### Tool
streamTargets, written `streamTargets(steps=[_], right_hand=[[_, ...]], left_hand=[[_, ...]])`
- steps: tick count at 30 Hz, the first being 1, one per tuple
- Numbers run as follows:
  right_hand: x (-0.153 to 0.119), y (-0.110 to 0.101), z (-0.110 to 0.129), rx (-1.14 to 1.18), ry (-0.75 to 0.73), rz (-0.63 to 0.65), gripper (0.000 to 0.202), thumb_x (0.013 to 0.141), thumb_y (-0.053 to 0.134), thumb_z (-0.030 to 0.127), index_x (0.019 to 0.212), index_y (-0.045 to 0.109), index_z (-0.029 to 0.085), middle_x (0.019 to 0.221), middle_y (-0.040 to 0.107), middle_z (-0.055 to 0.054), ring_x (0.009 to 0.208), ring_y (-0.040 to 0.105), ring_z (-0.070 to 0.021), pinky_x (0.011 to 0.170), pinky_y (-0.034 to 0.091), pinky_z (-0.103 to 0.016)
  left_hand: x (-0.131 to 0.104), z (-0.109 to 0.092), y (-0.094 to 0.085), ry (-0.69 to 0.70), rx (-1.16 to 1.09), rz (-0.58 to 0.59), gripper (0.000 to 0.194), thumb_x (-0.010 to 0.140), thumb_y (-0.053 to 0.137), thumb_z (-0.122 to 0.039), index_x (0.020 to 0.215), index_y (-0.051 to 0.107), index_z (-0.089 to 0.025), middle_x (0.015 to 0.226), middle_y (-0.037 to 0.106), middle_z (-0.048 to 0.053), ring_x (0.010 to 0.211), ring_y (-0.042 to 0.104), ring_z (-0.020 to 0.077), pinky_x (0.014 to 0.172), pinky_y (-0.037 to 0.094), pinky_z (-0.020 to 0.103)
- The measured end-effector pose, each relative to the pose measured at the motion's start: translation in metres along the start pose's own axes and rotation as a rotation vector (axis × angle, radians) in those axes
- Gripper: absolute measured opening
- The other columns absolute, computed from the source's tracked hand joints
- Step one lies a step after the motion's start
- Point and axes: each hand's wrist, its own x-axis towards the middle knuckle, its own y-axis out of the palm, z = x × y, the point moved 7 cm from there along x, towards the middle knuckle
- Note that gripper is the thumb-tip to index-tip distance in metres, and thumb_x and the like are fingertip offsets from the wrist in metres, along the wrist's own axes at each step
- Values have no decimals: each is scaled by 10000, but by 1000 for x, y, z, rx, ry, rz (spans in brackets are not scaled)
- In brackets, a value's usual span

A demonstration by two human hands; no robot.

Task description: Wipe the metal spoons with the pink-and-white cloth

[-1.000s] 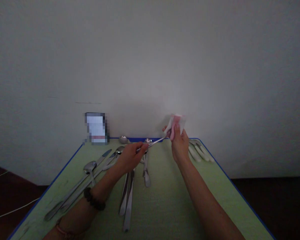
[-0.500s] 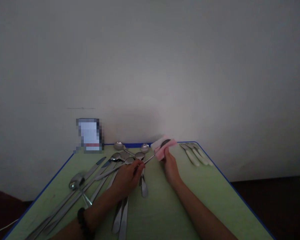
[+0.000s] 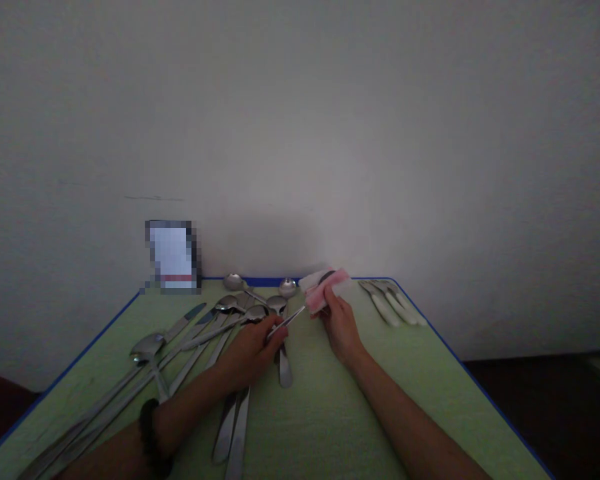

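My left hand, a dark band round its wrist, is closed on the thin metal handle of a spoon. The spoon slants up to the right, and its dark bowl shows partly between folds of a pink and white cloth. Closed round that cloth and the bowl inside it is my right hand, thumb on top. Beneath and beside my left hand lie several loose metal spoons, among them one with a round bowl at the back edge. My left hand and forearm hide parts of the pile.
Three forks with pale handles lie side by side at the back right. Table knives and a large spoon lie on the left. A blurred-out phone-like screen leans on the wall behind the blue-edged green table.
The view has tilted and shifted slightly, so the tabletop things sit a little higher and further left. Both hands keep their hold, and the cloth has turned a little around the spoon's bowl.
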Motion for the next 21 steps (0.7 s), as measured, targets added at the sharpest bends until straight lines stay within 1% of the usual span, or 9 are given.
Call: streamTargets(steps=[3,6,12,17,21], right_hand=[[-1,1,-2,26,17,7,371,704,606,527,690,626,156,648,648,-19,616,562,-153,605,429,-281],[-2,4,-2,54,26,56,344,715,609,496,739,650,155,689,672,-32,678,594,-174,637,449,-294],[-2,4,0,7,51,85,346,728,590,490,764,666,154,670,672,-46,706,606,-196,641,457,-298],[-1,5,1,-49,40,116,333,760,543,469,712,645,156,672,656,-37,664,573,-170,638,420,-276],[-1,3,4,-115,23,73,267,728,541,415,642,588,167,605,583,8,583,481,-133,603,371,-259]], left_hand=[[-2,0,2,11,0,39,282,906,319,-372,893,531,-187,681,630,8,639,592,174,598,368,262],[-3,1,4,17,-1,70,274,905,316,-375,880,519,-194,701,639,14,660,596,177,619,379,267],[-5,-3,7,27,35,92,284,913,289,-392,853,500,-211,664,622,7,645,592,181,604,365,264],[-5,-4,11,-3,74,114,309,922,274,-401,826,499,-211,647,613,4,625,589,183,594,349,264],[-4,-5,12,-8,98,144,313,924,260,-404,823,483,-209,656,609,7,631,584,185,603,350,268]])
